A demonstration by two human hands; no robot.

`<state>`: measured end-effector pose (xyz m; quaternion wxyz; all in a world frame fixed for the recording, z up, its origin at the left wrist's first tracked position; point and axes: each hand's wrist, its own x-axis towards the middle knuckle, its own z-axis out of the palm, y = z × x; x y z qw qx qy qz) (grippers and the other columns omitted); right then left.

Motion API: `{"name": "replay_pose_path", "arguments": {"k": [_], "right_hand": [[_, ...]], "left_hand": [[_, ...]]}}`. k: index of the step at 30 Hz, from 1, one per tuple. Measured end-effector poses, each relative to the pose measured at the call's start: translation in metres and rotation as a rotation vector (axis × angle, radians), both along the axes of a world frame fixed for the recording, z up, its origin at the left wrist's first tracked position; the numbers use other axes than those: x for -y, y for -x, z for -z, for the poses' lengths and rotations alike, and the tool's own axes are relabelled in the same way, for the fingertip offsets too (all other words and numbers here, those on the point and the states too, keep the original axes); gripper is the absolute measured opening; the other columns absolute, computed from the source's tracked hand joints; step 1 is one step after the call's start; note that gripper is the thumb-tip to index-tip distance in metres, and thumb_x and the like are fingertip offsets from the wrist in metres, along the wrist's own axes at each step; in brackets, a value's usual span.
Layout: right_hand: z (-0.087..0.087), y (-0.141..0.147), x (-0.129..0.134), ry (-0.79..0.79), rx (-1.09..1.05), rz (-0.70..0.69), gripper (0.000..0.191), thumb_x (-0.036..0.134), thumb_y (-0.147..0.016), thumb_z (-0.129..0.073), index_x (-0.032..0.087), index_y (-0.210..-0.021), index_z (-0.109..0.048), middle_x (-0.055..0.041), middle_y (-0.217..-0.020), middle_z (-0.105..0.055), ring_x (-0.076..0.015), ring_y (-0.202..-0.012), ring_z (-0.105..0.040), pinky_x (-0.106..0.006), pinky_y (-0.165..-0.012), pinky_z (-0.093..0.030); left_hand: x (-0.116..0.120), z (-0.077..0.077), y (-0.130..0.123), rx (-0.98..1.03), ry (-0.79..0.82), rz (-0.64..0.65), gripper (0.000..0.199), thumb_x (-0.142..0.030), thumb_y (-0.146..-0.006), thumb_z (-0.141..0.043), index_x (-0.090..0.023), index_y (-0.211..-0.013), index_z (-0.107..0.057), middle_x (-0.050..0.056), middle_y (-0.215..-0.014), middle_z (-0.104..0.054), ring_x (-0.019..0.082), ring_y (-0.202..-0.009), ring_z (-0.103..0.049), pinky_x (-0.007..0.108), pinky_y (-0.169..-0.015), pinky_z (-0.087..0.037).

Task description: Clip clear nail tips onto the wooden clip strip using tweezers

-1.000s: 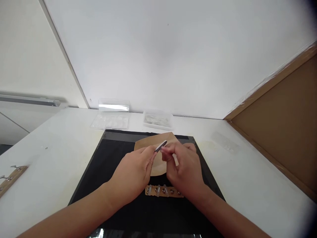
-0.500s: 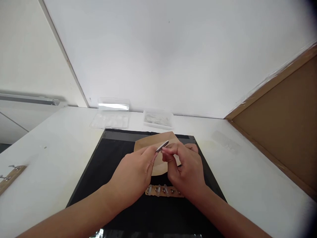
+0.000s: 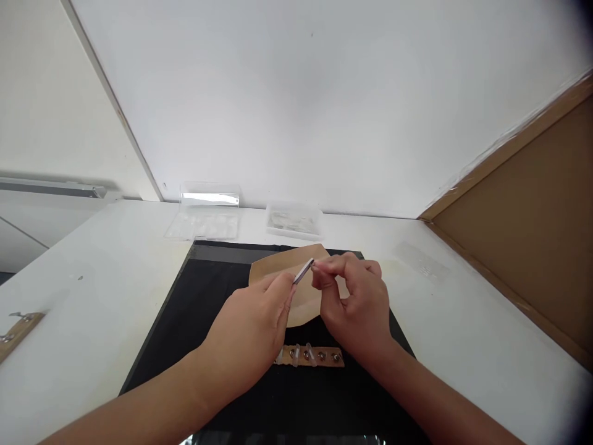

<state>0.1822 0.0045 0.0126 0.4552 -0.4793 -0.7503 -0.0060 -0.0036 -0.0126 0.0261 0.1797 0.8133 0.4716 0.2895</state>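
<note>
A small flat grey-white stick (image 3: 303, 271), like a nail file, is pinched between the thumb and fingers of my left hand (image 3: 254, 327). My right hand (image 3: 354, 296) is closed, its thumb and index fingertips together at the stick's far end; anything between them is too small to name. Both hands are over a brown paper sheet (image 3: 278, 262) on a black mat (image 3: 204, 296). Nearer to me, a light wooden strip (image 3: 328, 356) lies on the mat, with several metal studs and a few clear nail-shaped pieces on it.
Behind the mat are an open clear plastic case (image 3: 204, 225) and a clear box (image 3: 294, 222) with translucent pieces. At the left edge lies a wooden block (image 3: 18, 334) with metal clips. A clear sheet (image 3: 421, 261) lies right, near a brown board (image 3: 523, 222).
My right hand has moved slightly up and right, to the far end of the stick. More of the wooden strip's right end shows. The view has shifted slightly.
</note>
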Motion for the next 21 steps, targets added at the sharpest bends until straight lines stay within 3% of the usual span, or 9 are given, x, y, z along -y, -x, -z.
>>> {"name": "replay_pose_path", "arguments": {"k": [4,8,10,13,16,21], "right_hand": [[0.0,0.0,0.0,0.055,0.016,-0.076,0.016,0.016,-0.102,-0.054,0.024,-0.088,-0.055,0.0051,-0.075,-0.072,-0.0142,-0.063,-0.067,-0.039,-0.075,-0.036],[-0.002,-0.004,-0.002,0.003,-0.018,-0.026,0.011,0.022,-0.103,-0.058,0.026,-0.093,-0.059,0.0049,-0.075,-0.073,-0.0156,-0.065,-0.069,-0.04,-0.078,-0.039],[-0.002,-0.007,-0.004,-0.001,-0.038,-0.006,0.006,0.026,-0.103,-0.061,0.027,-0.097,-0.061,0.005,-0.076,-0.074,-0.0167,-0.069,-0.071,-0.04,-0.081,-0.041],[-0.001,-0.012,-0.006,0.067,-0.095,0.062,0.007,0.034,-0.103,-0.063,0.028,-0.102,-0.063,0.0034,-0.078,-0.077,-0.0197,-0.074,-0.073,-0.04,-0.081,-0.045],[-0.001,-0.018,-0.007,0.157,-0.177,0.117,0.017,0.044,-0.101,-0.065,0.027,-0.1,-0.062,0.0005,-0.08,-0.079,-0.0223,-0.075,-0.075,-0.037,-0.072,-0.048],[0.001,-0.024,-0.006,0.23,-0.192,0.113,0.021,0.047,-0.099,-0.067,0.027,-0.096,-0.064,0.0001,-0.082,-0.081,-0.0232,-0.077,-0.076,-0.035,-0.066,-0.049]], "left_hand": [[0.0,0.0,0.0,-0.029,0.007,-0.01,0.027,-0.028,-0.11,-0.035,-0.022,-0.097,-0.058,0.0,-0.08,-0.065,0.015,-0.062,-0.057,0.028,-0.057,-0.033],[-0.008,0.001,0.004,-0.099,-0.042,-0.067,0.028,-0.029,-0.11,-0.035,-0.022,-0.105,-0.061,0.002,-0.087,-0.07,0.018,-0.069,-0.064,0.029,-0.059,-0.037],[-0.017,0.003,0.009,-0.171,-0.112,-0.156,0.027,-0.029,-0.109,-0.036,-0.021,-0.11,-0.062,0.005,-0.097,-0.073,0.02,-0.074,-0.067,0.03,-0.06,-0.039],[-0.034,0.004,0.022,-0.337,-0.171,-0.371,0.028,-0.033,-0.107,-0.039,-0.02,-0.105,-0.064,0.006,-0.09,-0.073,0.022,-0.072,-0.068,0.03,-0.057,-0.035],[-0.048,0.002,0.034,-0.464,-0.098,-0.51,0.03,-0.033,-0.105,-0.039,-0.02,-0.093,-0.063,0.007,-0.083,-0.073,0.023,-0.069,-0.067,0.029,-0.054,-0.032],[-0.056,0.001,0.047,-0.56,0.041,-0.569,0.034,-0.032,-0.101,-0.039,-0.019,-0.085,-0.065,0.01,-0.081,-0.072,0.027,-0.07,-0.067,0.031,-0.056,-0.04]]}}
